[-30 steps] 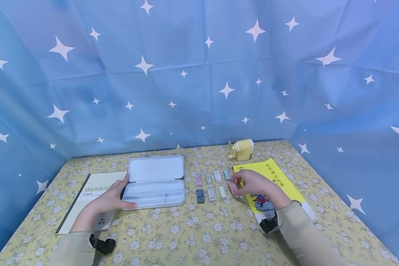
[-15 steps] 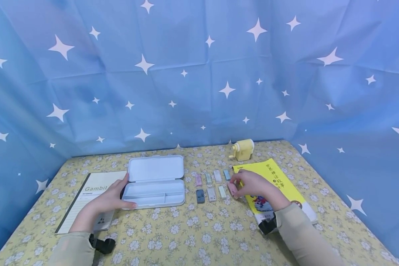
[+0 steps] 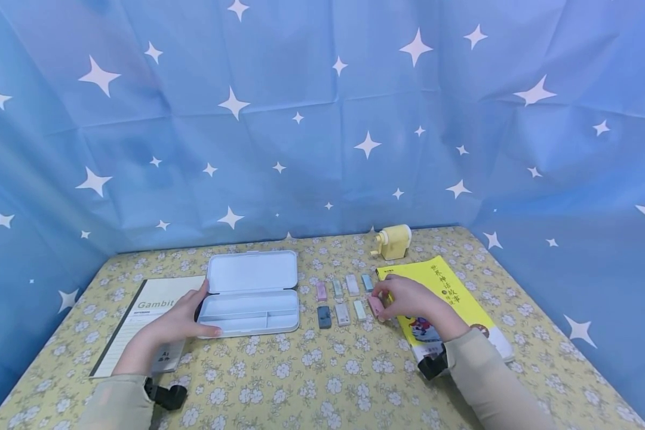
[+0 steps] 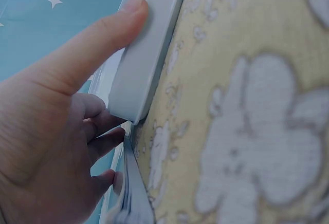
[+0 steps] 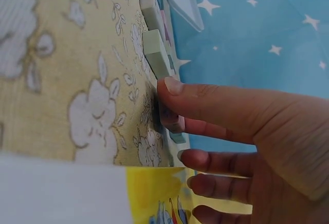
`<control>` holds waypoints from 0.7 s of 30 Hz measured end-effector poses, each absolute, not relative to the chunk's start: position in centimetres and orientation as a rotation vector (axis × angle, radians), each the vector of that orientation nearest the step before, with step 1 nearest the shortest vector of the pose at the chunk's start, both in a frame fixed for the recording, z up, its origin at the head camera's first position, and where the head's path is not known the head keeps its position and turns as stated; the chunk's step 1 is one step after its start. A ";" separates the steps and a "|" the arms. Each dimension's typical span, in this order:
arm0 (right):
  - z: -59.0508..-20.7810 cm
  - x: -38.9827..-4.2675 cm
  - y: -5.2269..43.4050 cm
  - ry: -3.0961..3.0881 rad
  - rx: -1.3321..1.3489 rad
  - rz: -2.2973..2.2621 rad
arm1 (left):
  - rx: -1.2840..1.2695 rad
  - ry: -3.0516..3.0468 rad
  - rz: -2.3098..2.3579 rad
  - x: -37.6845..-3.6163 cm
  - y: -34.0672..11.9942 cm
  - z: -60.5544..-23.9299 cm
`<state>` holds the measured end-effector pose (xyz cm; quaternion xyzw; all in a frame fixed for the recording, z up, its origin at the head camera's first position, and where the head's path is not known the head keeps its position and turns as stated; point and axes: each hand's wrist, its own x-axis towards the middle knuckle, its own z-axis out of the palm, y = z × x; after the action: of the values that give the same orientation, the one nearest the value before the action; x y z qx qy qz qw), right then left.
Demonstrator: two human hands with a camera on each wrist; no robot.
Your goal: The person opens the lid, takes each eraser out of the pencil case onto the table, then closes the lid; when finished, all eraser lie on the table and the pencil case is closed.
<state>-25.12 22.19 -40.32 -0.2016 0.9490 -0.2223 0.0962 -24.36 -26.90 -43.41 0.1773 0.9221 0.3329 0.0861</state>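
Yellow floral cloth covers the surface (image 3: 322,382), and from the head view the right hand (image 3: 408,298) has thumb and forefinger pinched on a small pink rectangular eraser (image 3: 375,306), at the right end of the near row of pastel erasers (image 3: 343,298), just beside the yellow picture book (image 3: 451,292). Left hand (image 3: 177,322) steadies the open white plastic pencil case (image 3: 249,298), thumb along its front wall, fingers curled round its left end over the grey lined notebook (image 3: 140,322). A yellow crank pencil sharpener (image 3: 391,242) waits at the back. This looks like the pick-up step; next I'd judge a clean lift and a carry leftward to the tray. Left wrist view: thumb (image 4: 103,34) pressed flat on the case's white rim (image 4: 149,49), other fingers tucked beneath. Right wrist view: forefinger (image 5: 205,100) down on the pink eraser (image 5: 175,124), mostly hidden; the thumb is out of sight, and a green eraser (image 5: 157,52) lies just beyond.
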 end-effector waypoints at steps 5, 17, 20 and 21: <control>-40.4 -25.1 22.2 2.811 -0.592 -0.656 | 0.513 2.743 0.997 -24.3 -26.8 -43.3; -40.3 -24.9 22.0 2.819 -0.573 -0.639 | 0.504 2.738 0.992 -24.3 -26.9 -43.4; -40.3 -24.9 22.0 2.820 -0.573 -0.640 | 0.508 2.739 0.995 -24.4 -26.9 -43.4; -40.3 -24.9 22.0 2.819 -0.571 -0.641 | 0.512 2.738 0.997 -24.4 -26.9 -43.4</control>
<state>-24.93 22.00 -40.26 -0.1927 0.9522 -0.2163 0.0972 -24.36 -26.89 -43.44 0.1724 0.9216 0.3355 0.0913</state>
